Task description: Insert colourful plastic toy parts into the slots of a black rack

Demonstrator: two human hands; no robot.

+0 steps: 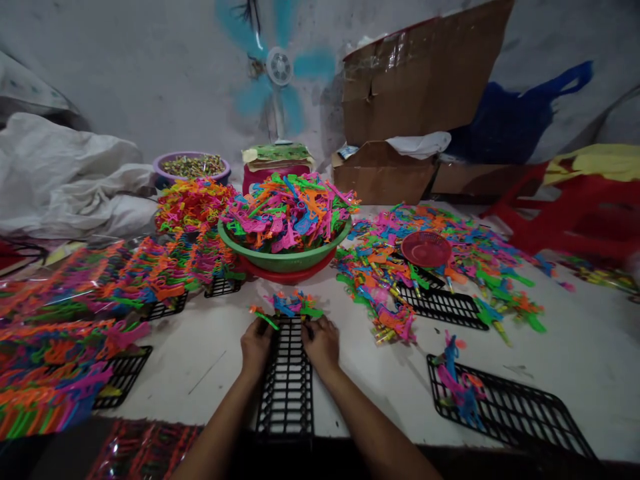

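A long black plastic grid rack (pixel 286 387) lies in front of me on the white table. My left hand (pixel 256 347) rests at its far left edge, pinching a green and orange toy piece (pixel 263 318). My right hand (pixel 323 343) sits at the rack's far right edge, fingers curled by a small cluster of blue, pink and green toy pieces (pixel 293 304) at the rack's far end. Behind the cluster stands a green bowl (pixel 286 257) heaped with bright plastic toy pieces.
Filled racks of colourful pieces (pixel 75 333) line the left side. A loose pile with a red bowl (pixel 426 248) and another black rack (pixel 443 305) spreads to the right. A nearly bare rack (pixel 505 407) lies near right. Cardboard boxes (pixel 415 100), a fan (pixel 279 67) and white sacks stand behind.
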